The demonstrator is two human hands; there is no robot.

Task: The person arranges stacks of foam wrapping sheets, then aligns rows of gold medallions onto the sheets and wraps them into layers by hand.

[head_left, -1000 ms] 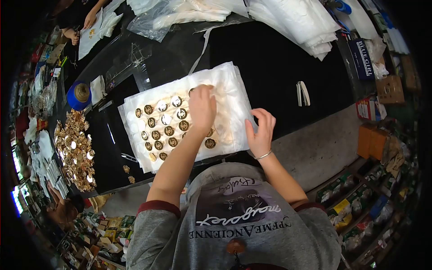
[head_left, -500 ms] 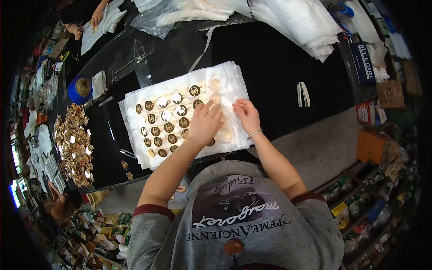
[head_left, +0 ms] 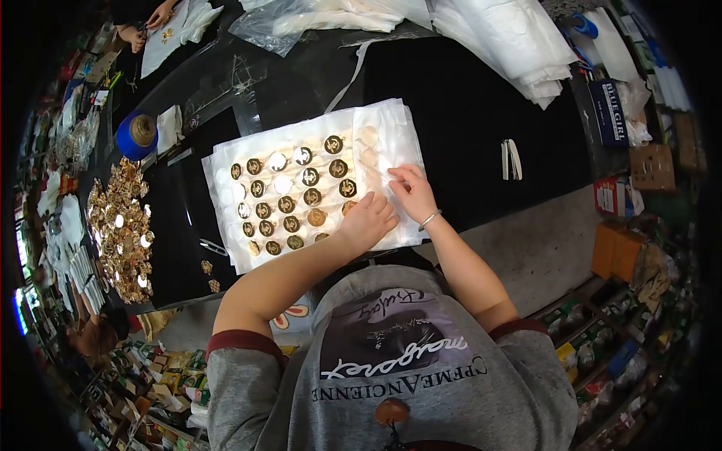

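Note:
On the black table lies a stack of white sheets (head_left: pixel 226 214), with rows of round gold-and-black medallions (head_left: pixel 291 224) on the top one. At its right part, a thin layer of sheet covers several pale discs (head_left: pixel 368 157). My left hand (head_left: pixel 368 223) rests palm down on the sheet near the front right medallions, fingers a little bent and apart. Close beside it, my right hand (head_left: pixel 414 197) has its thumb and fingers bent together on the sheet's right part, seemingly pinching it. Some front medallions are hidden under my left hand and forearm.
A heap of gold pieces (head_left: pixel 120 237) lies at the left, by a blue thread spool (head_left: pixel 137 135). Tweezers (head_left: pixel 213 247) and two loose gold pieces (head_left: pixel 211 277) lie nearby. White plastic sheets (head_left: pixel 504 45) fill the back. A co-worker's hands (head_left: pixel 160 15) are at the far left.
My left hand has moved right and toward me, uncovering medallions in the right-hand column. My right hand stays at nearly the same place on the sheet. The whole view has shifted slightly.

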